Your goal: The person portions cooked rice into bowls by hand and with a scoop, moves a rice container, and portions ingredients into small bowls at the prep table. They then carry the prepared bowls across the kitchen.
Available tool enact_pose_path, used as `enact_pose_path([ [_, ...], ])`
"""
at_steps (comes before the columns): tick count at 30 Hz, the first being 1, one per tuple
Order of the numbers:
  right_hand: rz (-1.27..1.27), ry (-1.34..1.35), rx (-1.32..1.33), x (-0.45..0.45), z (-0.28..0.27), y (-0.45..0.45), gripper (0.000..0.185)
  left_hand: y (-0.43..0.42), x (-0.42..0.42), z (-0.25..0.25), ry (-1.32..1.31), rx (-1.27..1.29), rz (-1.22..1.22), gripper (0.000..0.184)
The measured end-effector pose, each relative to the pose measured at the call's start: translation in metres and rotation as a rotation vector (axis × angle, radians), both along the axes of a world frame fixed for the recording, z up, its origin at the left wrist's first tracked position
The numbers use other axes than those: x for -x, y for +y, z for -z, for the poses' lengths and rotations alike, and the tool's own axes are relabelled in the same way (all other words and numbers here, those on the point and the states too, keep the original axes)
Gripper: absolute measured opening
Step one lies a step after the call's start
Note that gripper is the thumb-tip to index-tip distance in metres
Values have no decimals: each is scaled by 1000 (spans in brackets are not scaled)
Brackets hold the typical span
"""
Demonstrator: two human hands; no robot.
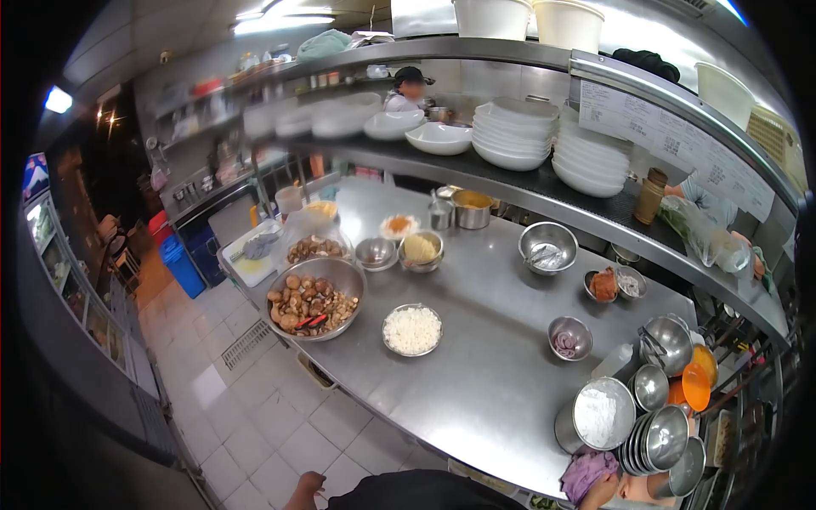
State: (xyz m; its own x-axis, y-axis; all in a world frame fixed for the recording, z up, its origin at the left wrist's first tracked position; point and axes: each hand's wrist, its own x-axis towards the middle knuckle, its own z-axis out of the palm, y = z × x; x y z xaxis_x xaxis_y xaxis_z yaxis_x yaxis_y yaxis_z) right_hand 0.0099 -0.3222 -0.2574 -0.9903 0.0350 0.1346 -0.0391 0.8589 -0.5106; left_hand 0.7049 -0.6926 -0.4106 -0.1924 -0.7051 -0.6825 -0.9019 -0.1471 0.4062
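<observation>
My right hand (602,491) is at the bottom right, its fingers closed on a bunched purple cloth (588,474) at the table's edge. Just above the cloth stands a steel pot of white powder (602,414). Beside it are stacked steel bowls (653,439). My left hand (308,486) hangs low over the floor, away from the table, with its fingers curled in and nothing visible in them. Further up the table are a bowl of white chopped food (412,330) and a large bowl of mushrooms (313,299) with a red-handled tool in it.
The steel table (476,374) also carries a bowl of sliced onion (567,343), a steel bowl (548,247) and a pot of yellow-orange contents (472,209). A shelf above holds stacked white plates (512,136). Another person (405,100) stands behind it. A blue bin (181,265) stands left.
</observation>
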Motion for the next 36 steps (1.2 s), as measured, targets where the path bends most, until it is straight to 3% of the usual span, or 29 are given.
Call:
enact_pose_path([
  [1,6,2,4,-6,-9,-1,31,-17,5,3,12,71,144,27],
  [4,107,-103,204,-42,-48,-20,38,-68,32,19,-45,263,33,26],
  [6,44,365,150,-60,-59,-31,40,-108,49,23,-146,754,38,26],
  [8,40,430,136,-67,-65,-38,40,-140,95,-39,23,721,-423,28],
  [12,95,536,143,-73,-66,-51,42,-204,161,-130,421,955,-501,22],
  [14,101,550,137,-72,-59,-50,44,-226,185,-154,476,1074,-380,18],
  [19,134,500,163,-78,-67,-58,49,-240,243,-188,485,1085,-80,15],
  [21,163,467,213,-82,-73,-63,50,-242,254,-177,506,1257,63,17],
  [25,119,561,198,-82,-73,-64,48,-239,253,-177,439,1170,104,20],
  [36,220,469,135,-89,-81,-72,47,-239,253,-181,395,1137,108,22],
])
